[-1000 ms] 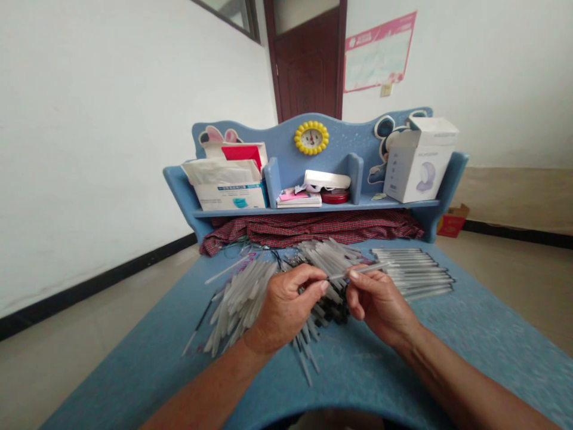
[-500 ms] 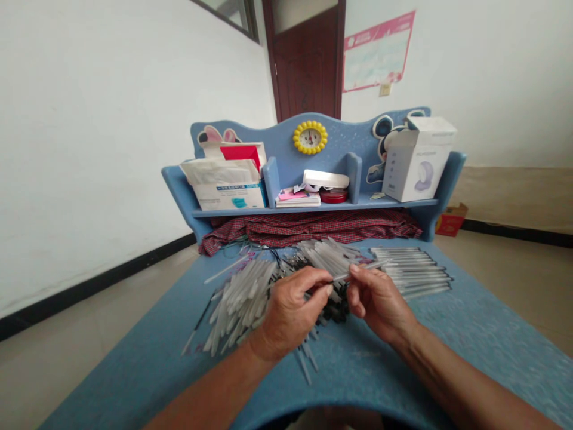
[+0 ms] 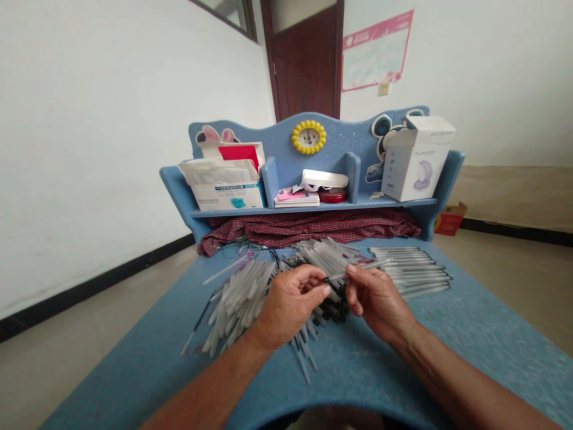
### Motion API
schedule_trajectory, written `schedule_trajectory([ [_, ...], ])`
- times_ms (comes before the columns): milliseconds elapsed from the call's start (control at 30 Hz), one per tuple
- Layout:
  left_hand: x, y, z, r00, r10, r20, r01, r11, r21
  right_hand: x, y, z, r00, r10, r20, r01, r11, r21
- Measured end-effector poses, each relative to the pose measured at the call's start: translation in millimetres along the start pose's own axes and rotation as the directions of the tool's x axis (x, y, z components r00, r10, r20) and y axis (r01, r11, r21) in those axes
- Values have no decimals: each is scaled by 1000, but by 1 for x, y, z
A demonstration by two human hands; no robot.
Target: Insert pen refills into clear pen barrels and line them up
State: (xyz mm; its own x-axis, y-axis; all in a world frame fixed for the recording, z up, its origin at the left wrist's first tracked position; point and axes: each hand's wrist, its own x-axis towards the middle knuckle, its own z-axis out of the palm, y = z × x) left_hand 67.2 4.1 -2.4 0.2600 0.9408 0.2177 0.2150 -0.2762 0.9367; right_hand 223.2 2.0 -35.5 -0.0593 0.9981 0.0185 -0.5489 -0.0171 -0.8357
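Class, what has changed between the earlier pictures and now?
Since the previous picture, the left hand has eased slightly left, thumb and index finger parting to show the black end of a slim clear plastic tube. The right hand still grips it; the loose pile of frosted plastic tubes hasn't moved.
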Motion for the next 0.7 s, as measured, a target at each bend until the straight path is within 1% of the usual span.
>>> schedule_trajectory([
  [67, 1, 1, 0, 1000, -19, 12, 19, 1000, -9, 0, 0, 0, 1000, -4, -5, 4, 1000, 1],
  [167, 2, 1, -1, 995, -71, 72, 68, 997, 46, 1, 0, -1, 1000, -7, -2, 7, 1000, -13],
  [233, 2, 0, -2, 993, -78, 91, 72, 996, 60, 0, 0, -1, 1000, -4, 3, 4, 1000, -31],
  [300, 1, 0, -2, 993, -80, 89, 79, 997, 22, 0, 1, -1, 1000, -1, 6, 1, 999, -44],
  [433, 1, -1, -2, 995, -80, 51, 84, 993, -82, 0, 2, -2, 1000, -3, -3, 3, 999, -45],
  [500, 2, 0, -2, 993, -98, 63, 102, 993, -52, 0, 2, -2, 1000, -5, -1, 5, 999, -52],
  [600, 2, 0, -3, 986, -134, 102, 130, 991, 40, 0, 2, -1, 1000, -11, 4, 11, 998, -59],
  [700, 2, 0, -3, 988, -115, 105, 112, 993, 34, -1, 3, 0, 1000, -9, -11, 8, 998, -54],
])
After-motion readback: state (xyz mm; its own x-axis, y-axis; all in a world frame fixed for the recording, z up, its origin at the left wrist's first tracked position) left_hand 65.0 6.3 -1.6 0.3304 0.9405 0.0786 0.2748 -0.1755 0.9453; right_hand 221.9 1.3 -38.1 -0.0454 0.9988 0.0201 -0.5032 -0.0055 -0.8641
